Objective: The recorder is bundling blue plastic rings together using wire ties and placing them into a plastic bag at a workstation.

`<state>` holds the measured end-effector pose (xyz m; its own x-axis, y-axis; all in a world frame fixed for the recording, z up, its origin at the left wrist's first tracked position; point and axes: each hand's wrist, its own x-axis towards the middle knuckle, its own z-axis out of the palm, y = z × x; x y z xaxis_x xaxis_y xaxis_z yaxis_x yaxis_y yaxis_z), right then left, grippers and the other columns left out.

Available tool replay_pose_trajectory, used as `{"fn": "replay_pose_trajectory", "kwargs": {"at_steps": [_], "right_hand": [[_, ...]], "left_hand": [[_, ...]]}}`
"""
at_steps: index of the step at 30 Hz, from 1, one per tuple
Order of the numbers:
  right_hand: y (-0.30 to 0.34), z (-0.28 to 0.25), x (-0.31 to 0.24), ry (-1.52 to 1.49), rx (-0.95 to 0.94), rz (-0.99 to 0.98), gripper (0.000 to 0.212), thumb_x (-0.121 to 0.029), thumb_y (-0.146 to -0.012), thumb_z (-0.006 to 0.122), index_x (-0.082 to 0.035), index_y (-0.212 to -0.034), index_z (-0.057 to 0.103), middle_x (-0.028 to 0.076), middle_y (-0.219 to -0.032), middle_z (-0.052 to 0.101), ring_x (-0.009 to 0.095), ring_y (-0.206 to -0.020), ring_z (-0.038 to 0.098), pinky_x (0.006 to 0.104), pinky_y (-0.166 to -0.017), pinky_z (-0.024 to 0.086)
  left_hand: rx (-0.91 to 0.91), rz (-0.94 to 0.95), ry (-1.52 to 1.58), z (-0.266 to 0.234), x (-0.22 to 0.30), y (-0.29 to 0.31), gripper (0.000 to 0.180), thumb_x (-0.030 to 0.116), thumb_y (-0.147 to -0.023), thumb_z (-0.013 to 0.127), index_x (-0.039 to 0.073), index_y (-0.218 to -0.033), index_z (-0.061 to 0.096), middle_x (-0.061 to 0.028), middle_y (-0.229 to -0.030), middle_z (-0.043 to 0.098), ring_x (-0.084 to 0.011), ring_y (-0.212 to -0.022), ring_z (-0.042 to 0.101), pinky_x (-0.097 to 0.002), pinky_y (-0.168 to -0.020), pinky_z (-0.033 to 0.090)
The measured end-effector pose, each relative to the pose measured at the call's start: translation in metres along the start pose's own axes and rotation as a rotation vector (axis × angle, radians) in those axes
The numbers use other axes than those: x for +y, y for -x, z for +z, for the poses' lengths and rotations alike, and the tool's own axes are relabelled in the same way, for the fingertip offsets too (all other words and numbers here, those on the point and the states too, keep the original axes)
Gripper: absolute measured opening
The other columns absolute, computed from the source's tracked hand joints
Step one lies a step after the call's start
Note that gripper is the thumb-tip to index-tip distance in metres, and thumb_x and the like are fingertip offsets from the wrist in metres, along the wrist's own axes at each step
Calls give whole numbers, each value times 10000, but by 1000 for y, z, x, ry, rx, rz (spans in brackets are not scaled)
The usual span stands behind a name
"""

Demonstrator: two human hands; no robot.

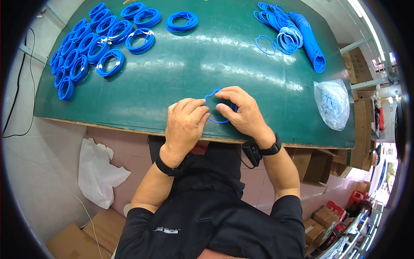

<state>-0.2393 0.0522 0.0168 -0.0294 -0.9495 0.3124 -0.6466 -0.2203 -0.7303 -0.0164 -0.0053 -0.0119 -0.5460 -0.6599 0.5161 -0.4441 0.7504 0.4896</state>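
Note:
My left hand (185,122) and my right hand (242,110) meet at the near edge of the green table (207,64), both pinching one thin blue ring (212,93). The ring arcs between my fingers and lies partly hidden under them. Each wrist carries a black band. Bundles of blue rings (92,41), several tied with white ties, cover the table's far left. A loose heap of blue rings (284,30) and a long stacked roll of them (311,41) lie at the far right.
A clear plastic bag (332,103) lies at the table's right end. A white bag (97,170) and cardboard boxes (71,244) sit on the floor to my left. More cardboard boxes (358,129) stand to the right. A black cable (17,95) runs along the floor.

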Motion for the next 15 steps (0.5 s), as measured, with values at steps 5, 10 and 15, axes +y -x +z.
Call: {"fn": "replay_pose_trajectory", "kwargs": {"at_steps": [5,10,15], "right_hand": [[0,15,3,165,81,-139,331,-107,-937,869,-72,-1262,814,122,-1347,754,353,-1250,702,466,-1052,571],[-4,18,10,244,35,-171,331,-93,-926,865,-84,-1255,820,115,-1358,750,344,-1272,691,467,-1069,557],[-4,18,15,252,50,-189,326,-52,-915,853,-90,-1238,826,106,-1320,755,336,-1232,702,457,-1047,558]], "left_hand": [[-23,6,9,-3,4,-4,216,176,-923,896,113,-1119,830,-20,-1294,818,-268,-1265,718,-470,-1067,491],[-44,1,24,-5,2,-2,254,195,-913,908,106,-1140,835,-29,-1325,822,-277,-1282,719,-474,-1076,488],[-69,-2,31,-7,3,-1,296,233,-918,909,107,-1173,828,-13,-1347,807,-254,-1316,682,-475,-1088,470]]}}
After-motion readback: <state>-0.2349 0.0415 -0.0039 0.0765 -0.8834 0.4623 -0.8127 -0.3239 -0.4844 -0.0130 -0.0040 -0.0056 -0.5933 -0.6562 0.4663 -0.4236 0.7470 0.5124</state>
